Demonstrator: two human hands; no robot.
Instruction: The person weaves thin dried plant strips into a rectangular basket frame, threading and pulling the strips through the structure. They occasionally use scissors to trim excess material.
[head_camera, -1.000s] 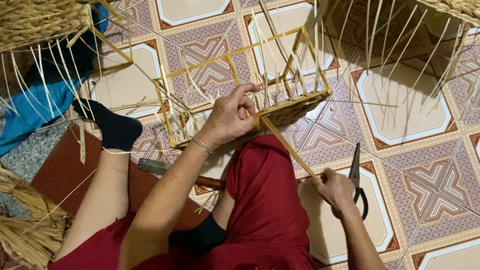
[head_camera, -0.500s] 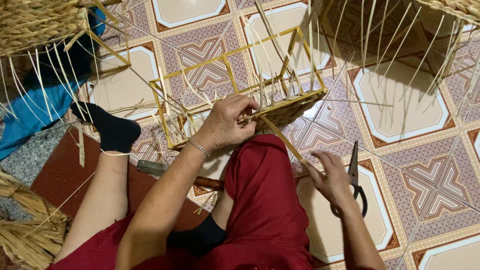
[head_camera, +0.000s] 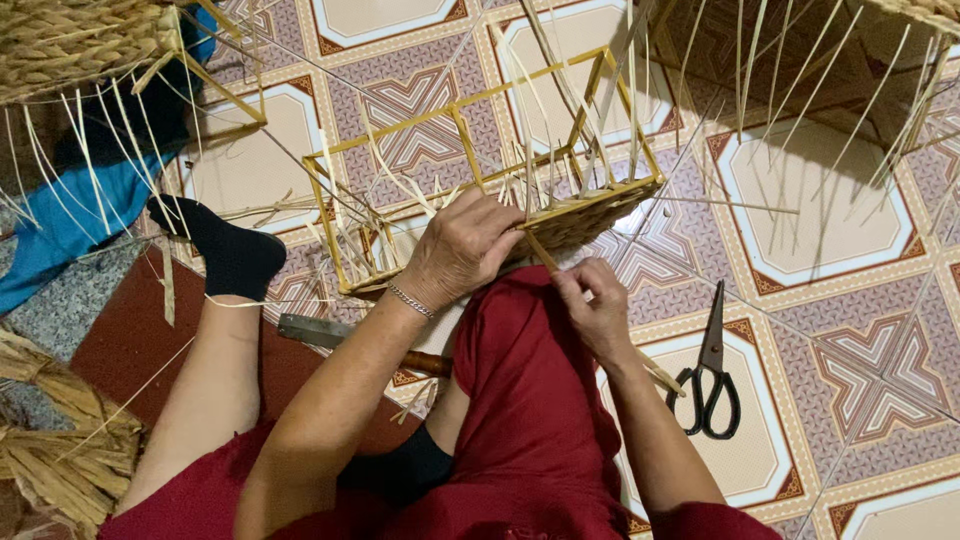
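Patterned floor tiles (head_camera: 830, 200) in maroon, cream and grey fill the head view, glossy and hard under loose pale straw.

Propped against the person's red-clad knee (head_camera: 530, 400) stands a yellow frame (head_camera: 480, 110) of thin square bars, its lower edge filled with tightly woven, ribbed straw weave (head_camera: 590, 215), with stiff strands sticking up from it. The left hand (head_camera: 462, 250) rests on that woven edge, fingers curled loosely over it, a thin chain at the wrist. The right hand (head_camera: 597, 305) sits just beside it, fingers pinched together on a flat straw strip (head_camera: 545, 255); how firmly is hard to judge from this angle.

Black-handled scissors (head_camera: 708, 375) lie on the tile right of the knee. A knife (head_camera: 350, 340) with a dull blade and wooden handle lies under the left forearm. Dry straw bundles (head_camera: 60, 460) sit at the lower left.
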